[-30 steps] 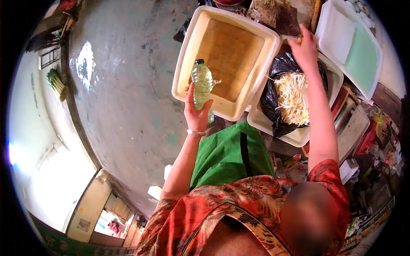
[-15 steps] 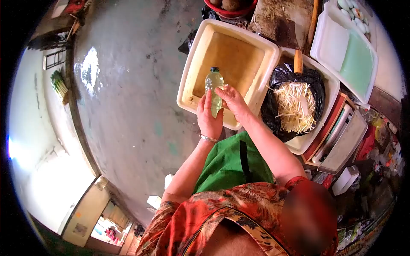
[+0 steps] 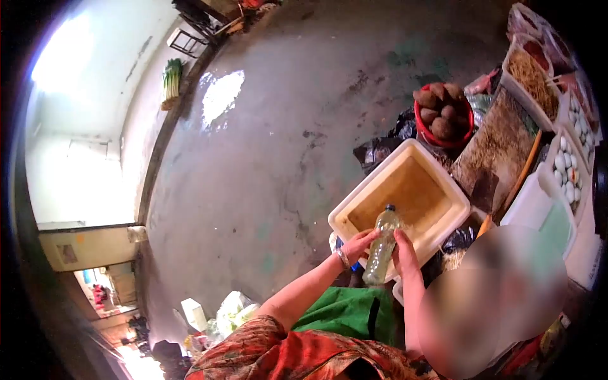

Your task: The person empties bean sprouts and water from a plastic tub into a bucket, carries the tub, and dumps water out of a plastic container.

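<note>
A clear plastic bottle [image 3: 381, 254] with a dark cap is held between my two hands, its cap end pointing away from me. My left hand [image 3: 360, 246], with a bracelet at the wrist, grips the bottle's left side. On the other side my right hand [image 3: 405, 254] presses against it, thumb along the plastic; its other fingers are partly hidden. Just beyond and below the bottle is a white rectangular tub [image 3: 425, 152] with a brownish bottom. The bottle overlaps the tub's near edge in view.
A red bucket [image 3: 470, 132] of brown tubers stands past the tub, beside black plastic bags [image 3: 375, 152]. To the right are a worn board [image 3: 497, 142], a wooden handle [image 3: 524, 172], and containers of white eggs [image 3: 567, 171] and shredded food [image 3: 532, 79]. Leeks [image 3: 171, 82] lean on the left wall.
The view has swung right and up, so the tub and bottle appear lower and farther right. Both hands still hold the bottle, now tilted slightly to the right at its cap end.
</note>
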`<state>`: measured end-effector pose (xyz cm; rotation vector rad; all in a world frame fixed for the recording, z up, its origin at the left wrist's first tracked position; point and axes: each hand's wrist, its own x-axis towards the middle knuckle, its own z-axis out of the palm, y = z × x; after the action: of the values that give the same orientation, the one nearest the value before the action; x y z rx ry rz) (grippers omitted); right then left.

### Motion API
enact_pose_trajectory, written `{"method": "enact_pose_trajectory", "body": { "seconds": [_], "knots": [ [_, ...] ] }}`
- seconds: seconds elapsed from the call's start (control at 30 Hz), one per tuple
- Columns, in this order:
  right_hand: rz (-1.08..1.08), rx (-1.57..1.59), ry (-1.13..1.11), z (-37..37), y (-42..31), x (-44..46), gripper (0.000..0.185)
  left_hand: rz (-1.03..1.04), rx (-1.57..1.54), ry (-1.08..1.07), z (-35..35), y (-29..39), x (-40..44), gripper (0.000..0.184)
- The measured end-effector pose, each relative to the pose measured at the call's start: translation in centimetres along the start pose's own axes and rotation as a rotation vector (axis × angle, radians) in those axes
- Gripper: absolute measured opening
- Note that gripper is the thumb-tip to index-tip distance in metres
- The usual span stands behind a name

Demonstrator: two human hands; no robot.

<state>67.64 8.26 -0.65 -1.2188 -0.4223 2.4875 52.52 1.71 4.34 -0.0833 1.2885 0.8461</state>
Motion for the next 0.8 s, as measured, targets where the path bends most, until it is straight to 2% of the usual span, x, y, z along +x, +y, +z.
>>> {"method": "enact_pose_trajectory", "body": {
  "seconds": [0.1, 0.17, 0.27, 0.33, 0.43, 0.5, 0.53, 0.57, 0.6, 0.63, 0.67, 0.7, 0.8],
  "knots": [
    [0.017, 0.061, -0.060, -0.3, 0.4, 0.7, 0.033, 0.012, -0.053, -0.068, -0.4, -0.6, 1.1, 0.051],
    [-0.081, -0.229, 0.149, 0.2, 0.2, 1.0, 0.029, 0.016, -0.099, -0.060, -0.3, -1.5, 1.9, 0.046],
    [-0.184, -0.271, 0.280, -1.2, 2.3, 2.9, 0.028, 0.025, -0.175, -0.027, 0.0, -1.6, 2.2, 0.036],
    [-0.172, -0.235, 0.271, -0.5, 1.6, 2.6, 0.031, 0.038, -0.180, -0.013, 0.1, -1.5, 2.2, 0.032],
    [-0.178, -0.372, 0.286, 1.3, 0.1, 2.0, 0.032, 0.062, -0.192, 0.010, -0.2, -1.6, 2.7, 0.028],
    [-0.286, -0.417, 0.333, 1.3, 0.1, 2.4, 0.032, 0.086, -0.209, 0.109, 0.1, -1.3, 2.8, 0.020],
    [-0.273, -0.448, 0.386, 2.0, -0.4, 2.2, 0.032, 0.276, -0.249, 0.073, 0.9, -1.3, 3.2, 0.018],
    [-0.377, -0.458, 0.353, -0.6, 1.7, 4.3, 0.031, 0.304, -0.297, 0.051, 0.6, -1.9, 3.7, 0.017],
    [-0.349, -0.420, 0.338, -0.3, 1.3, 3.7, 0.032, 0.341, -0.249, 0.093, 0.6, -2.1, 3.9, 0.016],
    [-0.367, -0.419, 0.387, -0.4, 1.7, 4.1, 0.031, 0.347, -0.204, 0.111, 1.0, -1.8, 3.7, 0.013],
    [-0.388, -0.423, 0.432, -0.8, 2.2, 4.3, 0.031, 0.247, -0.331, 0.155, 2.2, -0.7, 2.5, 0.008],
    [-0.377, -0.444, 0.431, -1.0, 2.2, 4.4, 0.032, 0.267, -0.349, 0.152, 2.0, -1.1, 3.2, 0.005],
    [-0.390, -0.518, 0.478, -0.7, 2.2, 4.0, 0.035, 0.329, -0.279, 0.153, 1.1, -2.4, 4.4, 0.011]
  ]
}}
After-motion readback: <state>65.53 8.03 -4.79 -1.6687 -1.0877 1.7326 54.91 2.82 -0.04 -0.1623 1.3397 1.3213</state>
